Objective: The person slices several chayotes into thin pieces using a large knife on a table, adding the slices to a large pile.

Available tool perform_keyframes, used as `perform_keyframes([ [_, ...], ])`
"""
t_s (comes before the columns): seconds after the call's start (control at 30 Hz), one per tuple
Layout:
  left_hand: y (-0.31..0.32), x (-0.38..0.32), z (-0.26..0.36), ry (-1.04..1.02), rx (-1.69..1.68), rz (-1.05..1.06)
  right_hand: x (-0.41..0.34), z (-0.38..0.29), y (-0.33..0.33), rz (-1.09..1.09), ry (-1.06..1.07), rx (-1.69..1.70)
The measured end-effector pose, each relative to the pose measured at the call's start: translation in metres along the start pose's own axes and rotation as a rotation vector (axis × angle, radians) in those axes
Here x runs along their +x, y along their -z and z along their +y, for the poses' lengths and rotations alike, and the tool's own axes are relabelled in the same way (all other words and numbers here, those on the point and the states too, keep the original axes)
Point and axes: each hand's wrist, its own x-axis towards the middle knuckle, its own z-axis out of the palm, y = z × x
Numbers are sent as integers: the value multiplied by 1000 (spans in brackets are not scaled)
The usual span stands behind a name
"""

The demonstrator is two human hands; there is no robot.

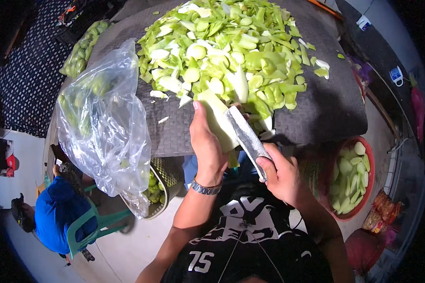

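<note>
My left hand [207, 141] holds a peeled pale green vegetable [217, 122], possibly a chayote or gourd, tilted over the near table edge. In my right hand [278, 173] is a wide metal blade [246, 138], gripped near its lower end and lying against the vegetable's right side. Its handle is hidden by my fingers. Beyond both hands, a large heap of green and white peelings [226, 46] covers the middle of the woven-surface table [326, 106]. A clear plastic bag [106, 123] with green vegetables inside hangs over the table's left edge.
Below the bag stands a plastic basket [170, 177] of green vegetables. A red tub [372, 177] at the right holds peeled pieces. At lower left, a person in blue [58, 212] sits on a green plastic chair [74, 233]. Another filled bag [83, 49] lies at the far left edge.
</note>
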Motion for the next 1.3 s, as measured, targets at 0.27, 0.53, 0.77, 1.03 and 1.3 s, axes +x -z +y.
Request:
perform_keyframes([
  [0.27, 2, -7, -7, 19, -25, 29, -1, 0, -9, -92, -120, 124],
  [0.53, 7, -4, -4, 56, 5, 90, 8, -7, 3, -381, -241, 730],
  [0.77, 21, 11, 7, 136, -420, 65, 6, -21, 19, -368, -240, 778],
  [1.03, 6, 1, 18, 16, -291, 113, -11, -28, 2, 86, 344, -450],
  [1.3, 2, -2, 9, -127, -186, 174, -17, -23, -5, 108, 412, -523],
])
